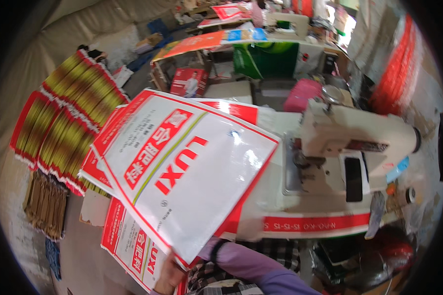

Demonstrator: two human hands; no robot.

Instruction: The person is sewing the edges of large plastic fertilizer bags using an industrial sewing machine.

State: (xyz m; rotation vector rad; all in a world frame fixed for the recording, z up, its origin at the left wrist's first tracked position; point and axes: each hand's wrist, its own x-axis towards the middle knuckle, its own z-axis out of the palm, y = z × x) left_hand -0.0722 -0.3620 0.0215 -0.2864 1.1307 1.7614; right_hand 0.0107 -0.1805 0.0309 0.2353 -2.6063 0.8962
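Observation:
A large flat white sack (216, 172) with a red border, red lettering and a yellow-green stripe lies tilted across the middle of the view. At its near corner, my left hand (168, 274) is closed on the sack's edge. My right forearm, in a purple sleeve (251, 260) with a black band, reaches in from the lower right. My right hand is hidden behind the sack, so its fingers do not show. Below and left of it hangs another sack of the same print (125, 241). More red-edged sacks show beneath the upper one.
A cream sewing machine (349, 135) stands on the white table at right, with a dark phone (353, 179) on it. Stacks of yellow-and-red bundled sacks (74, 103) lie at left. A pink cushion-like thing (302, 95) sits behind. Red strands (396, 69) hang far right.

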